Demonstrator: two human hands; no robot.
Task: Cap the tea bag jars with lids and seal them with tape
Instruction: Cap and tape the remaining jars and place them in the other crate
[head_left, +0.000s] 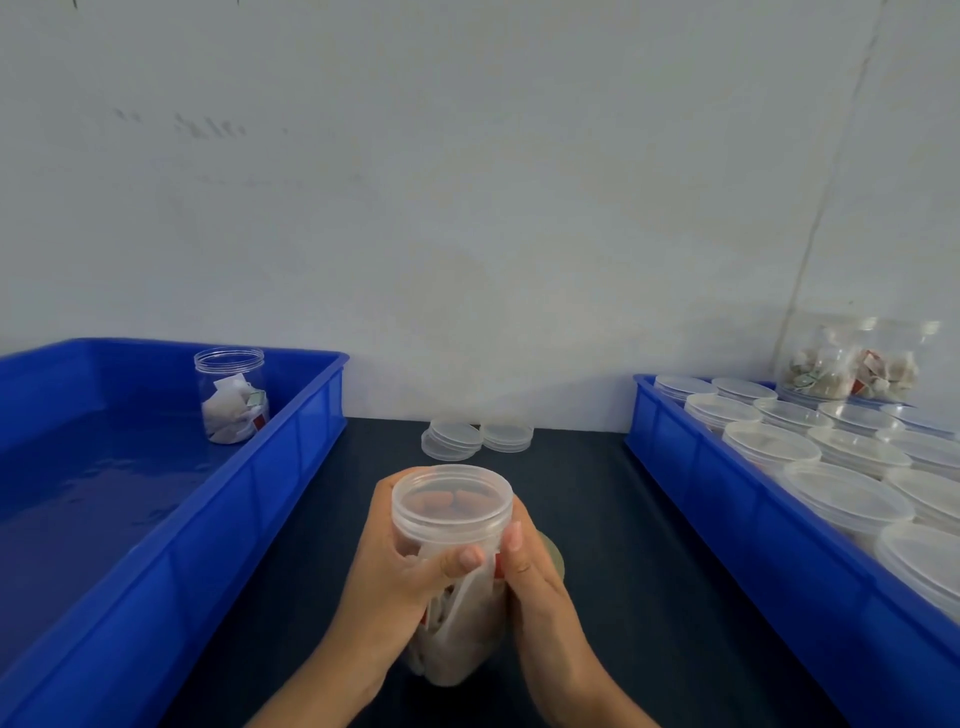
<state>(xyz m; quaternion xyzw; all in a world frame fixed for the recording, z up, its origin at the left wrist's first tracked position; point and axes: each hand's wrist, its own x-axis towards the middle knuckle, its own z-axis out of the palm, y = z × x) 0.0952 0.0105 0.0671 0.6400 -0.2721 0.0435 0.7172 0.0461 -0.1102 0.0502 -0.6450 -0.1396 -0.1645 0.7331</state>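
Observation:
A clear plastic jar full of tea bags is held over the dark table, with a translucent lid on its mouth. My left hand grips the jar's left side, fingers wrapped behind it and thumb across the front. My right hand grips its right side, thumb against the rim of the lid. A roll of tape peeks out behind my right hand. Two loose lid stacks lie on the table near the wall.
A blue tray on the left holds one uncapped tea bag jar. Another blue tray on the right is filled with several capped jars; further tea bag jars stand stacked at its far end. The wall runs close behind.

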